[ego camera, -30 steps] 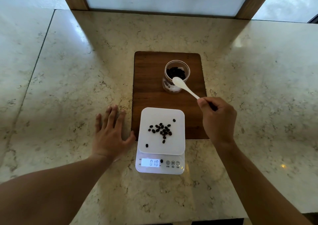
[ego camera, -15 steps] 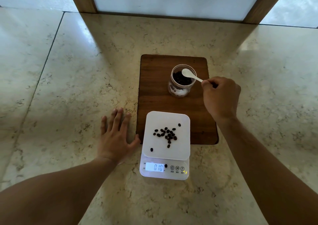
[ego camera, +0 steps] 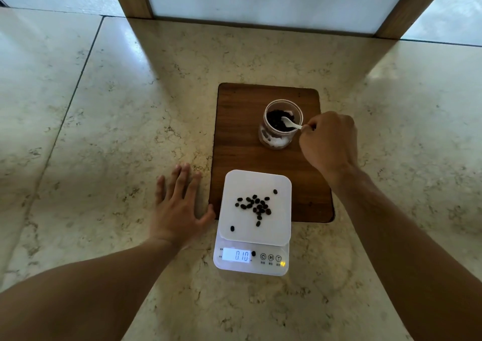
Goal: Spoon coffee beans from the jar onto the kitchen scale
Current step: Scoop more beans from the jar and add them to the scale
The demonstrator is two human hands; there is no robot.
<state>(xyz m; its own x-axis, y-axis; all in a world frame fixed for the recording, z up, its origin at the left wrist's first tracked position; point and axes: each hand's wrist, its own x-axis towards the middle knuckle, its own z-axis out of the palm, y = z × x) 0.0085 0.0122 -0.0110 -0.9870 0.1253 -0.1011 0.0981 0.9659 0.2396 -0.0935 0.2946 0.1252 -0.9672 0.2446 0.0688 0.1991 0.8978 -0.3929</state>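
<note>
Right hand (ego camera: 330, 142) pinches one white spoon (ego camera: 290, 122), its bowl down among the beans in the single open jar (ego camera: 283, 124) on the wooden board (ego camera: 240, 132). Left hand (ego camera: 180, 207) lies flat, fingers spread, on the counter (ego camera: 104, 132) beside one scale (ego camera: 254, 220) holding roughly twenty loose beans (ego camera: 257, 206); bare counter surrounds the board.

The counter (ego camera: 104, 132) is polished marble-like stone, glossy and veined. On it lies a dark wooden board (ego camera: 240, 137), smooth and matt. The jar (ego camera: 283, 124) looks like clear plastic; the spoon (ego camera: 290, 123) and scale (ego camera: 257, 223) are smooth white plastic.
</note>
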